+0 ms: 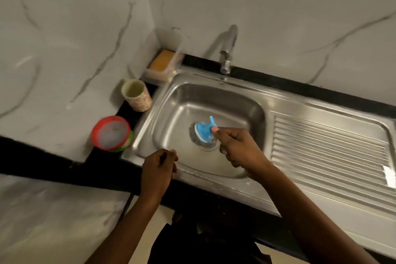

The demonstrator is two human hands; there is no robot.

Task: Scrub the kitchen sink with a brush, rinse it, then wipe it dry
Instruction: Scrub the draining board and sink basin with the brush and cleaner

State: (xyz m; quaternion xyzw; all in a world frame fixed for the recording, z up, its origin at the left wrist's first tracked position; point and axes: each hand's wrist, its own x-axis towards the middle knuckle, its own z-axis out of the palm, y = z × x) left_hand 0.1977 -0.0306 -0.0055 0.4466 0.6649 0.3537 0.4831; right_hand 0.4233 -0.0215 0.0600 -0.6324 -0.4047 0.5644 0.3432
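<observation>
Steel sink (214, 96) under marble walls (278, 6): centre frame, our right hand (237, 148) grips a blue brush (203, 129), half-hiding the drain (209, 148); our left hand (158, 165) curls lower down, contents unclear.

Left hand (158, 165), right hand (237, 148): fingers (170, 155) curled.

dim, warm | motion blur left | glare on sink (389, 174) | edges bowed
</observation>
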